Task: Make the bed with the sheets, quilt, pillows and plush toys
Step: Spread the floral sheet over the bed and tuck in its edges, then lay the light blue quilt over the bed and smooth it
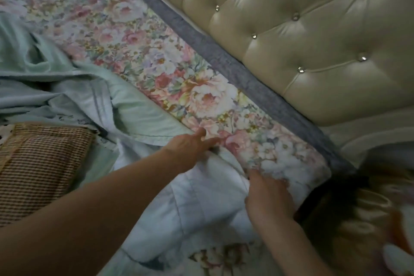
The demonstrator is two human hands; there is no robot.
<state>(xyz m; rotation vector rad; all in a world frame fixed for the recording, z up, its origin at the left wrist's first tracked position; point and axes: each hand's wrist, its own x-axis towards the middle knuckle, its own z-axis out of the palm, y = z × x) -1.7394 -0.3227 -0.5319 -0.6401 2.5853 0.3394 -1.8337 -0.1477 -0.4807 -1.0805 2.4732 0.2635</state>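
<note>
The pale green quilt (67, 87) lies bunched and twisted across the bed. Its nearest folds come up to within a strip of bare floral sheet (156, 63) below the tufted headboard (313, 29). That sheet runs flat along the headboard's foot, with a grey mattress border (224, 58) between the two.

The left hand (190, 148) reaches toward the headboard with fingers held out straight, their tips resting where the quilt's edge meets the floral sheet. The right hand (268, 192) is at the mattress corner under the headboard's right end. Its fingers are curled and its thumb is on pale cloth, so it seems to pinch a fold of the quilt's edge, though blur hides the fingertips.

The quilt looks soft, light and limp, so it will likely sag and drag in folds rather than slide as one piece. I judge it best taken by its stitched edge or corners, hands well apart, then pulled taut toward the headboard. The floral sheet looks thin and may ruck up if the quilt is dragged over it.

A woven pillow (40, 163) sits on the quilt, far from the headboard at the picture's left edge, and is partly cut off. It looks firm and would weigh down the quilt if left there. Below the headboard's right end there are only dark, smeared shapes that cannot be identified. No plush toys show.
</note>
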